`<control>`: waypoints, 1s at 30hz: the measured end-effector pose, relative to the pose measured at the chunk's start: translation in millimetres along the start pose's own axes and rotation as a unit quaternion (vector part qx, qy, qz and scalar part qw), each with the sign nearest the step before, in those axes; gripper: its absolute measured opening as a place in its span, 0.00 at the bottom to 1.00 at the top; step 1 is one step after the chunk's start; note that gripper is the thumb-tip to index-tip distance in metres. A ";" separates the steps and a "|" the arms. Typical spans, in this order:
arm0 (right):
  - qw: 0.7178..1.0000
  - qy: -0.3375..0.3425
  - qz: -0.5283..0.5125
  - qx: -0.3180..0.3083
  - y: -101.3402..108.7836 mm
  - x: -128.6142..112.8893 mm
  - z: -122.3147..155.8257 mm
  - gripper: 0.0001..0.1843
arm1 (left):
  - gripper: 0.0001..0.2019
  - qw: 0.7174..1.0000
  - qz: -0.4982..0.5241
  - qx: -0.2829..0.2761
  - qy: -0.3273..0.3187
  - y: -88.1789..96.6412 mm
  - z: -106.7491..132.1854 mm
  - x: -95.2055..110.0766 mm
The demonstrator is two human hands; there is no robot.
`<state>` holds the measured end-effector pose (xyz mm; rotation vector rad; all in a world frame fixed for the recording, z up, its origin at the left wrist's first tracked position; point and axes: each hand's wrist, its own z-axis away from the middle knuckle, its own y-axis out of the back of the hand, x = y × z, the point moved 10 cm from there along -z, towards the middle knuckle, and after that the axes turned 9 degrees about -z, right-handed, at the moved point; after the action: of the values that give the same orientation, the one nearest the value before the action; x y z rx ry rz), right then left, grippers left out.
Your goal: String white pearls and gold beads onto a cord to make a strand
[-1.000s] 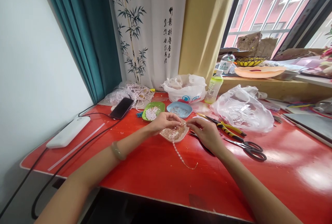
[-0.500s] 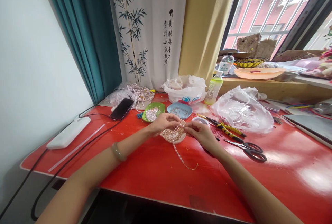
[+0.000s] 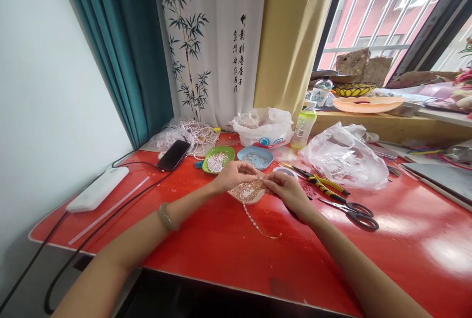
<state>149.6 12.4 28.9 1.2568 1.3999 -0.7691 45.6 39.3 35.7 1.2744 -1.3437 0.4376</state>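
My left hand (image 3: 236,175) and my right hand (image 3: 280,184) meet fingertip to fingertip over a pale dish (image 3: 252,201) of gold beads. Between the pinched fingers of my left hand is the upper end of a beaded strand (image 3: 251,217). Its pearly beads trail over the dish's rim, and its gold tail lies on the red table. My right hand is also pinched at the strand's end; whatever tiny piece sits in its fingertips is too small to make out. Behind my left hand are a green dish (image 3: 229,153) of pearly beads and a blue dish (image 3: 271,157) of small bits.
Right of my hands lie yellow-and-black pliers (image 3: 324,187), scissors (image 3: 359,214) and a spool (image 3: 289,171). Plastic bags (image 3: 346,156) and a bottle (image 3: 304,126) stand behind. A phone (image 3: 174,155), white power bank (image 3: 98,189) and black cables are at left on the red table (image 3: 206,254).
My left hand's fingertips have shifted slightly right, closer to my right hand's. The hanging part of the strand has swung a little to the left. The right hand is nearly still.
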 end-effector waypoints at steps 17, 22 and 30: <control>0.999 -0.015 -0.004 0.028 3.8 4.4 1.6 0.09 | 0.04 0.959 -0.217 0.092 -0.158 2.9 14.9 35.9; 0.999 -0.014 -0.022 0.020 2.7 4.6 0.4 0.10 | 0.05 0.973 -0.172 0.078 -0.134 2.5 14.0 32.9; 0.998 -0.018 -0.053 0.016 3.5 4.0 -0.4 0.11 | 0.07 0.986 -0.125 0.066 -0.094 3.5 8.9 21.9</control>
<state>153.2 14.7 25.9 1.1943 1.4397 -0.8858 44.3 23.9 53.9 1.6040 -1.3042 0.2388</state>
